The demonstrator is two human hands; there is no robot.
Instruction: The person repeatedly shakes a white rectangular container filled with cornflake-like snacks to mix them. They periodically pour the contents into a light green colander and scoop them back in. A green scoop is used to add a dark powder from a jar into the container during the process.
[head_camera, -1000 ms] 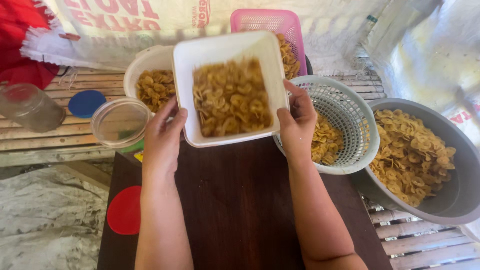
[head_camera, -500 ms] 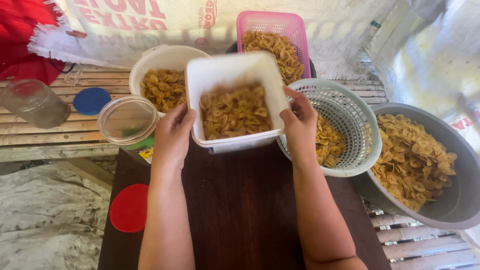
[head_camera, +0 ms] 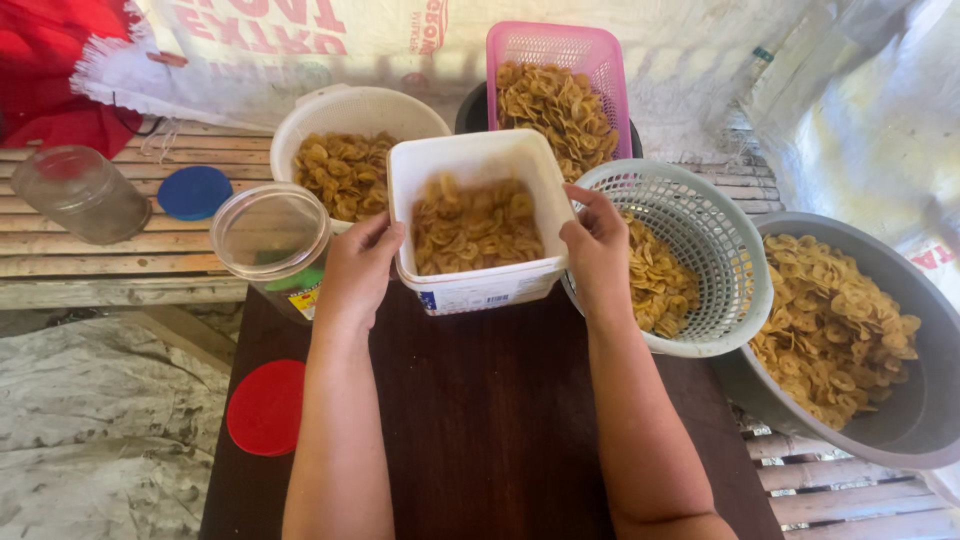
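Note:
A white square tub [head_camera: 480,160] partly filled with yellow banana chips [head_camera: 475,225] stands on a dark wooden table [head_camera: 480,420]. My left hand [head_camera: 358,268] grips its left wall and my right hand [head_camera: 597,250] grips its right wall. The tub sits nearly level, its front face toward me.
Chips also fill a white round bowl [head_camera: 345,110], a pink basket [head_camera: 560,60], a pale green colander [head_camera: 700,250] and a grey basin [head_camera: 880,400]. A clear open jar [head_camera: 272,240] stands left of my left hand. A red lid [head_camera: 265,408], blue lid [head_camera: 194,192] and glass jar [head_camera: 80,195] lie left.
The tub was tilted up toward me; both hands have lowered it and set it level on the table.

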